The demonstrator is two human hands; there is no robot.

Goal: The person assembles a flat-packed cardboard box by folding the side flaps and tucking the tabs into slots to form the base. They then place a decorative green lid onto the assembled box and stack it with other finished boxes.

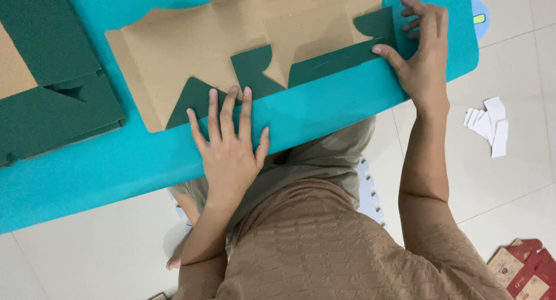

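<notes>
Head view: a flat cardboard box blank [231,39], brown inside w/ dark green flaps, is laid on the turquoise worktop [324,109]. The left hand [229,146] is pressed flat, fingers spread open, on a folded green flap at the blank's near edge. The right hand [423,51] is set at the blank's right end, fingers open, thumb and fingertips on a green flap. A second green box [52,97] is seen at left; white paper scraps [489,123] lie on the floor.
</notes>
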